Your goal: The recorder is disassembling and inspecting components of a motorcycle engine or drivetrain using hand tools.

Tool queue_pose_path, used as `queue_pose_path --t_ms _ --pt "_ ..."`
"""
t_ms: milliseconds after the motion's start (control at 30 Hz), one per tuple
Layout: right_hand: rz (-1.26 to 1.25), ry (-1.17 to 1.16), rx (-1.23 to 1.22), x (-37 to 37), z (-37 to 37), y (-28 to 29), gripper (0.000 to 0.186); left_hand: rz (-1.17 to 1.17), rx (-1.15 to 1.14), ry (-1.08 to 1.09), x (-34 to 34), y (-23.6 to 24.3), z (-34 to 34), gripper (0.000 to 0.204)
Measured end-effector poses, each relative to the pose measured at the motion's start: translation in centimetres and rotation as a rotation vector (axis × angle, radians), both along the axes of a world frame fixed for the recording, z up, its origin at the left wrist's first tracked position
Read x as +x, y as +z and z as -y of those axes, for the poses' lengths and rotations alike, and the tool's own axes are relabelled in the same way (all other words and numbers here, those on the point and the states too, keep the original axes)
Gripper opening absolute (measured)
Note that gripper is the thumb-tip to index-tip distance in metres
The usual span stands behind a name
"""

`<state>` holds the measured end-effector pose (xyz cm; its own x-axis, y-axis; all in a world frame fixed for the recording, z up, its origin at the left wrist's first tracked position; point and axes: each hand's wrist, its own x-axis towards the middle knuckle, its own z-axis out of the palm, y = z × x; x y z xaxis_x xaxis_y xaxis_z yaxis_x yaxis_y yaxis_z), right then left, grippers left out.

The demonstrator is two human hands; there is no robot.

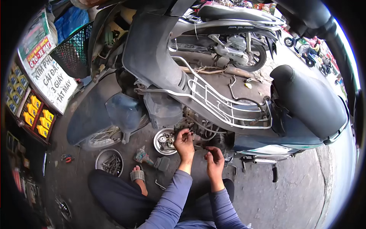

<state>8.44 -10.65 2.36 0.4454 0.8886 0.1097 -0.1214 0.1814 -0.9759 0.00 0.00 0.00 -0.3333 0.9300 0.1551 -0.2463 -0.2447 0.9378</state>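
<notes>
My left hand [184,147] is raised at the scooter's engine [200,126], its fingertips pinched on something small that I cannot make out. My right hand [214,162] is a little lower and to its right, fingers curled near a thin dark piece; what they hold is unclear. Just left of my hands lies a white basin [160,137] of small metal parts. The dark scooter's body [259,141] stretches across in front of me, with a metal rack [228,120] over the engine and its black seat [305,99] at the right.
A bowl of wrenches [109,164], a teal power tool [143,155] and pliers [67,158] lie on the floor [278,202] by my legs. Shelves of yellow bottles [33,110], a signboard [47,76] and a basket [72,51] stand left; another scooter [232,49] is parked behind.
</notes>
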Motion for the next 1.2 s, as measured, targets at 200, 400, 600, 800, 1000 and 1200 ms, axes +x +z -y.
queue_pose_path --t_ms 200,400,600,800,1000,1200 --pt "0.287 0.015 -0.113 -1.5 0.8 1.9 0.021 0.334 0.036 0.041 0.3 -0.1 0.1 0.02" --pt "1.093 -0.001 0.025 -2.3 -7.8 6.1 0.017 0.389 -0.016 -0.001 -0.3 -0.9 0.5 0.023" --pt "1.253 0.07 -0.125 -3.9 -10.2 6.3 0.008 0.108 -0.11 -0.028 -1.1 -1.5 0.2 0.021" --pt "1.08 -0.004 0.114 -4.3 -5.0 4.7 0.025 0.469 -0.094 -0.279 -5.0 -1.0 4.2 0.02" --pt "0.936 0.154 -0.093 -5.3 -0.2 -1.8 0.023 0.54 -0.507 -0.816 -10.4 -9.1 5.7 0.017" --pt "1.187 -0.29 0.027 -1.1 4.8 -1.1 0.027 0.297 -0.832 -0.249 -12.8 -21.0 1.2 0.015"
